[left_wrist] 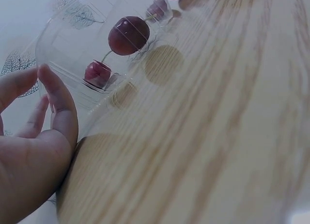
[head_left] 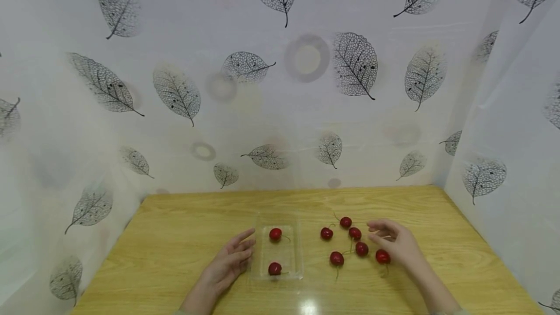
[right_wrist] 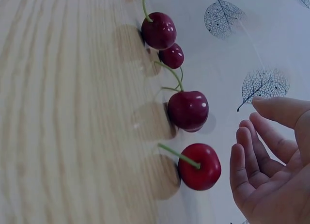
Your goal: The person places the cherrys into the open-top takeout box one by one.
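Note:
A clear plastic box (head_left: 299, 256) stands on the table with two red cherries in it, one cherry (head_left: 275, 234) toward the back and another cherry (head_left: 274, 269) toward the front. At the box's left side is my left hand (head_left: 229, 262), fingers loosely bent and holding nothing; whether the fingertips touch the wall I cannot tell. My right hand (head_left: 395, 242) hovers above the right part of the table, its fingers relaxed around nothing. Just below it lies a bright red cherry (right_wrist: 199, 167) with a green stem. Several darker cherries (head_left: 355, 233) lie scattered between that hand and the box.
The wood-grain table (head_left: 183, 227) is bounded behind and at both sides by white sheeting (head_left: 280, 111) printed with dark leaves. A light reflection shows near the table's front edge.

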Tool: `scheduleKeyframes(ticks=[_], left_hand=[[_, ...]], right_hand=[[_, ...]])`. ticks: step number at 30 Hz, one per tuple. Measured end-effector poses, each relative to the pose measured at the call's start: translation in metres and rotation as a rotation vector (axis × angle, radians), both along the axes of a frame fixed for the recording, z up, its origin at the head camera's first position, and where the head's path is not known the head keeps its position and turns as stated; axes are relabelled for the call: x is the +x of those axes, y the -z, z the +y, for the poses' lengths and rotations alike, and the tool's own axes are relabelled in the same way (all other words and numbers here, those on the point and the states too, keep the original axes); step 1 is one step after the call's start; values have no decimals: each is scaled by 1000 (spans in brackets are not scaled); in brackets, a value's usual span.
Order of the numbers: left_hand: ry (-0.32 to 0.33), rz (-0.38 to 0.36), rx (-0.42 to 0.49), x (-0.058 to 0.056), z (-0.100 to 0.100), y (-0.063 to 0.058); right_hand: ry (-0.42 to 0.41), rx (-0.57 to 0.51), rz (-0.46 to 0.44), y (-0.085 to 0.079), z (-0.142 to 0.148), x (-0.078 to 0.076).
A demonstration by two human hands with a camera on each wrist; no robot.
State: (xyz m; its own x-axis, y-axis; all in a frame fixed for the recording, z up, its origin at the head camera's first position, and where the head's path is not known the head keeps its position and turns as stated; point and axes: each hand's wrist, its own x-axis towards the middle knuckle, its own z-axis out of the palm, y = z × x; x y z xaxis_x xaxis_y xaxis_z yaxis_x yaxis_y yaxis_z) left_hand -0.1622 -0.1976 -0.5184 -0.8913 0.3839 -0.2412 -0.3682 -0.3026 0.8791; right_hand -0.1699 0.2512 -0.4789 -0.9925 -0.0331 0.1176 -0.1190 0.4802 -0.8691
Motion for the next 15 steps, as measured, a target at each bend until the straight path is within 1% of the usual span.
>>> scheduleKeyframes(ticks=[8, 15], left_hand=[[0, 2, 13, 0, -1, 2], [7, 8, 28, 0, -1, 3]], right_hand=[[1, 36, -28, 7, 11, 3], [25, 72, -66, 14, 19, 7]])
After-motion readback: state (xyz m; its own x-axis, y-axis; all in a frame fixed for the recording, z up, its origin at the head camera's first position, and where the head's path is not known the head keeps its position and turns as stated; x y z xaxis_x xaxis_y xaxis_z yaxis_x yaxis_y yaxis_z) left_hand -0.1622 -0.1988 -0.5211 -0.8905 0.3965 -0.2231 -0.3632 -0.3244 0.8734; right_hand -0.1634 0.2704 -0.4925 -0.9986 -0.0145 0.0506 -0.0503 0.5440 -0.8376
